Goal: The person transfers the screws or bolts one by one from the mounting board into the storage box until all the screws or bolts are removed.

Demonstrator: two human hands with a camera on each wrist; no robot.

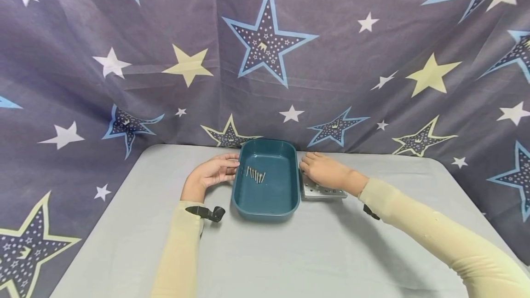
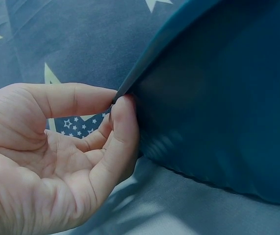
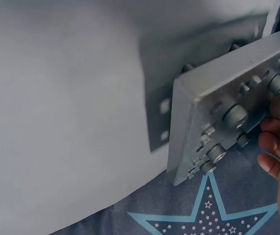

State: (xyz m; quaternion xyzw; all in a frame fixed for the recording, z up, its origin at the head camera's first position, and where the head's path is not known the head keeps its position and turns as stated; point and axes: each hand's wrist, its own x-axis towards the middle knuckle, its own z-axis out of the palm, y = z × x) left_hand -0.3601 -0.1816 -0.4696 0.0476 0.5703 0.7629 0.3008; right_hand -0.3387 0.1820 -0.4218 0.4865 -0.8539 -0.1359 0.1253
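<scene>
A dark teal tray (image 1: 271, 197) stands on the table, with several thin metal screws (image 1: 255, 175) lying inside at its left. My left hand (image 1: 216, 169) pinches the tray's left rim (image 2: 137, 73) between thumb and fingers, plain in the left wrist view. To the right of the tray is a silver metal block (image 1: 325, 192). Socket-head screws (image 3: 236, 116) of several sizes stick out of its face. My right hand (image 1: 327, 169) is over the block, its curled fingers (image 3: 272, 147) against the face near a screw head (image 3: 277, 84). Whatever its fingertips hold is hidden.
A pale grey cloth covers the table (image 1: 265, 261). Behind its back edge hangs a dark curtain (image 1: 331, 36) printed with stars. The block stands close against the tray's right side. Screw ends (image 3: 188, 68) show at the block's underside.
</scene>
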